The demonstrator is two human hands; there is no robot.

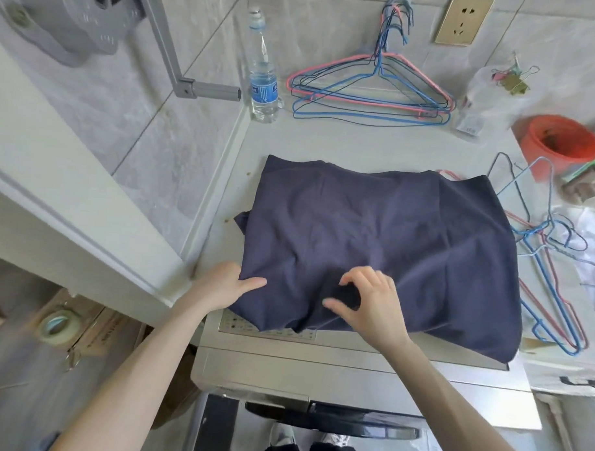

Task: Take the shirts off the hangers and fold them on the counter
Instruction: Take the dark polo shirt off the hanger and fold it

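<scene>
Head view: I look down on a dark navy shirt (373, 245) spread flat and creased on the pale table (326, 138), its near edge hanging over the front lip. My left hand (226, 283) grips the near left corner, thumb on top and fingers tucked beneath. My right hand (371, 302) has curled fingers pinching a ruck of cloth near the front hem. Loose wire hangers (551, 268) lie touching the shirt's right edge, and one pink tip pokes out from under the far corner. I judge that a fold towards that side could snag a hook, or a pull towards me could drag the overhanging cloth off the table.
</scene>
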